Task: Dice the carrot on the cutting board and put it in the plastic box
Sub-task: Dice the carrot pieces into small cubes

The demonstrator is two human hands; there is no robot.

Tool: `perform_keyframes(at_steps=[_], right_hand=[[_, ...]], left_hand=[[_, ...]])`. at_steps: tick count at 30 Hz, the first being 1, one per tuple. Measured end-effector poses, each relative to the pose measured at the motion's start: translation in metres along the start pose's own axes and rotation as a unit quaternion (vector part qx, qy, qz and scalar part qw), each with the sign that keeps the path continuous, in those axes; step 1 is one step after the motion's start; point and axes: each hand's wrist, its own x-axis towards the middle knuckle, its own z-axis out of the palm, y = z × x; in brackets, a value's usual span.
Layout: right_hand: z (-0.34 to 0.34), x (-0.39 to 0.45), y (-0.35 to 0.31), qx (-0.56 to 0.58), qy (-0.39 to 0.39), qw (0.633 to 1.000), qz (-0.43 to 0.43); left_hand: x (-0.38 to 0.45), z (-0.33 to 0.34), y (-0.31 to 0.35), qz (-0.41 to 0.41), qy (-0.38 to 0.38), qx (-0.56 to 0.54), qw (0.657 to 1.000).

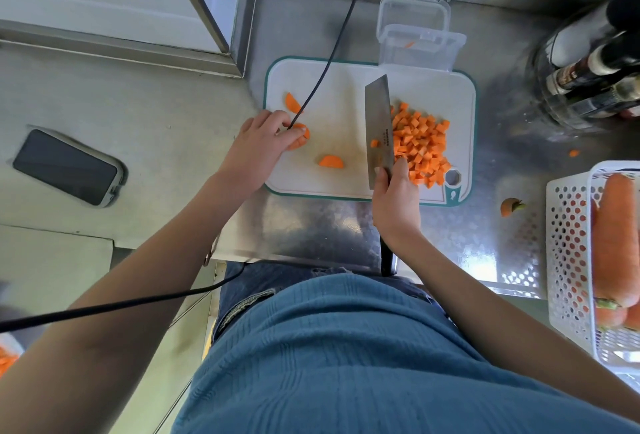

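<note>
Head view: cleaver (pixel 378 128) bears unreadable dark lettering beside diced carrot (pixel 420 144).

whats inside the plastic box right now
The plastic box holds only one small carrot piece; its bottom looks otherwise bare. The diced carrot lies on the cutting board.
</note>
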Motion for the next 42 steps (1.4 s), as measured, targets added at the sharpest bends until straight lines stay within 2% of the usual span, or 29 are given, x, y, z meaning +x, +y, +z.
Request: perform_keyframes(at_steps=[9,19,23,27,32,39,42], right_hand=[[0.000,-0.002,-0.003,-0.006,-0.004,1.000,0.001],[0.000,-0.004,-0.009,-0.005,-0.013,1.000,-0.012],[-0.001,-0.004,-0.008,0.000,-0.011,1.000,-0.009],[-0.001,-0.004,-0.006,-0.004,-0.010,1.000,-0.007],[-0.001,-0.003,-0.007,-0.007,-0.011,1.000,-0.002],[0.000,-0.002,-0.008,-0.004,-0.017,1.000,-0.004],[0.000,-0.002,-0.007,-0.007,-0.013,1.000,-0.002]], left_hand=[[0.005,0.000,0.000,-0.024,0.012,0.007,1.000],[0.021,0.011,0.015,0.005,0.059,0.022,0.998],[0.037,0.010,0.018,-0.072,0.031,0.063,0.995],[0.045,-0.002,0.019,-0.162,-0.043,0.060,0.984],[0.051,-0.013,0.007,-0.187,-0.113,-0.005,0.976],[0.061,-0.006,0.013,-0.228,-0.067,-0.051,0.970],[0.063,-0.004,0.014,-0.221,-0.057,-0.063,0.972]])
